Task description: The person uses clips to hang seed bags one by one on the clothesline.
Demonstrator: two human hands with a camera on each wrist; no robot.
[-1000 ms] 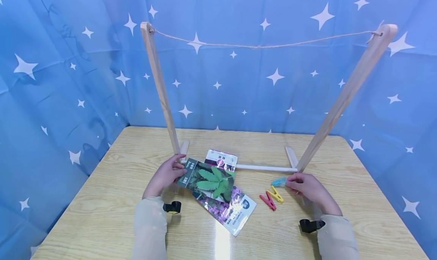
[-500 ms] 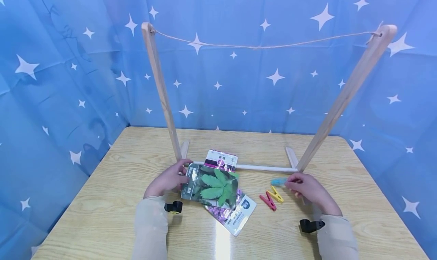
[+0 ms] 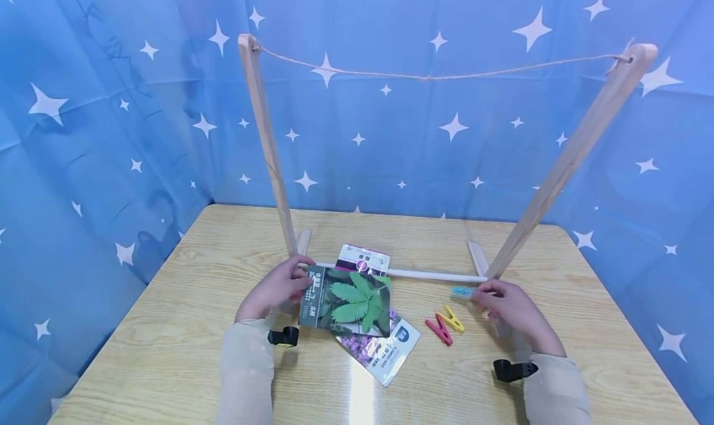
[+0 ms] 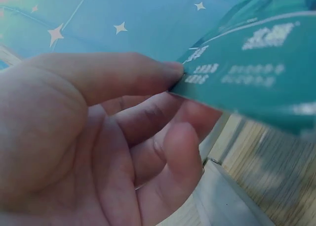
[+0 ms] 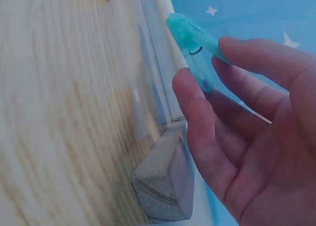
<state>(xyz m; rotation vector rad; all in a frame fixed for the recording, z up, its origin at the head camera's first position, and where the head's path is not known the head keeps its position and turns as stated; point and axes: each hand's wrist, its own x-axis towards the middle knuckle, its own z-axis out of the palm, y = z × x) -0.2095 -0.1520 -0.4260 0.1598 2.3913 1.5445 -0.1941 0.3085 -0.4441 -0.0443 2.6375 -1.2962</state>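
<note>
Leaf-print packet [image 3: 357, 304], corner between left fingers [image 4: 180, 149], blue clothespin [image 5: 183, 33] between right fingers [image 5: 200, 124]

The leaf packet [image 3: 350, 301] has turned straighter, seemingly sliding slightly rightward.

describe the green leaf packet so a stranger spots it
On the table stands a wooden frame strung with twine. By its left post, the left grip pinches the leaf packet. Large green leaves distinguish it from the purple-flowered packet it partly covers.
</note>
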